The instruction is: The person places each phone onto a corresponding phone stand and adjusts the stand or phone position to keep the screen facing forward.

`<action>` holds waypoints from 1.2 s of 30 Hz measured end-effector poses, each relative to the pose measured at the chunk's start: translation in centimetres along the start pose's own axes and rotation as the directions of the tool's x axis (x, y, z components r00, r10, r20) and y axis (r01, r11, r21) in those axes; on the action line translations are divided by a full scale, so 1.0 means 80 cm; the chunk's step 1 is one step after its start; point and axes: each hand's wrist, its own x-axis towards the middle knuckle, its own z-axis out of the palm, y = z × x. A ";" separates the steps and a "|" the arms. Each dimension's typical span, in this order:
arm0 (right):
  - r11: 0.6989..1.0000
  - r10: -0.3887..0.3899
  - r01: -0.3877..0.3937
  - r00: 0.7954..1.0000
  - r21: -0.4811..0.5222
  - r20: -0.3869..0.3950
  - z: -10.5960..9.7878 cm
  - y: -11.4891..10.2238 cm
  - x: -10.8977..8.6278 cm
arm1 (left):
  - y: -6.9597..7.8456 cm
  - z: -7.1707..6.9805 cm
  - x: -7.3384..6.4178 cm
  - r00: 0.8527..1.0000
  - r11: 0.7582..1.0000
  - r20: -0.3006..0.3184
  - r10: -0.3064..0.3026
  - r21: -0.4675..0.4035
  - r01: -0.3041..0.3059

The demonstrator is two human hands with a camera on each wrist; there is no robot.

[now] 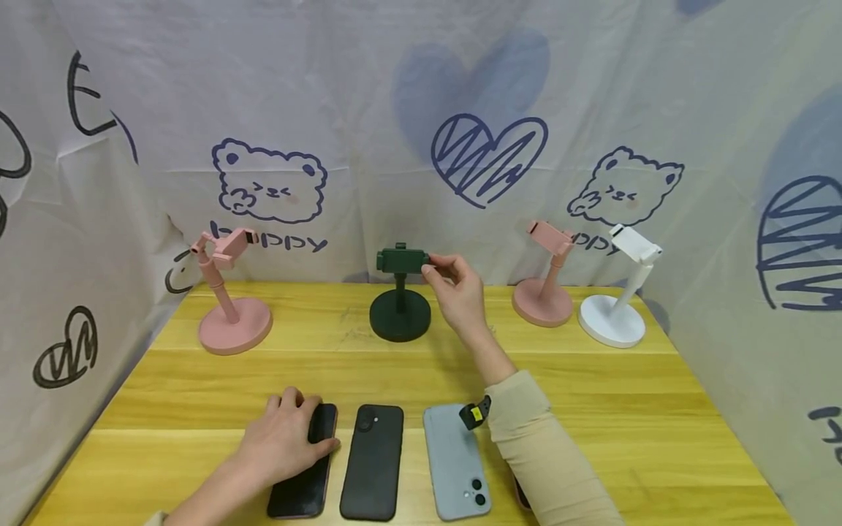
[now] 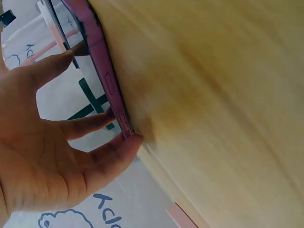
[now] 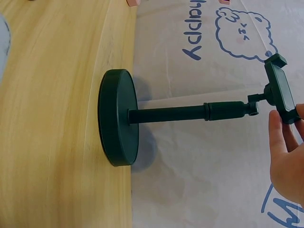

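At the front left of the table, my left hand (image 1: 279,438) reaches over a phone (image 1: 299,497) lying with its dark screen up. Thumb and fingers grip its edges; in the left wrist view its purple-pink side (image 2: 105,71) shows against the fingertips. Farther back stands a dark green phone stand (image 1: 400,321) with a round base, a post and a clamp head. My right hand (image 1: 460,296) pinches the right end of that clamp (image 3: 280,88) between thumb and fingers. The clamp holds no phone.
Beside the gripped phone lie a black phone (image 1: 372,467) and a light blue phone (image 1: 455,464), backs up. Another phone (image 1: 521,494) is mostly hidden under my right sleeve. Pink stands (image 1: 235,326) (image 1: 542,302) and a white stand (image 1: 612,321) line the back, before a printed cloth (image 1: 368,146).
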 end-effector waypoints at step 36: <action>1.000 0.004 -0.003 1.000 -0.028 0.008 -0.005 -0.008 -0.028 | 0.009 -0.009 0.008 0.976 0.992 -0.210 0.047 -0.102 -0.070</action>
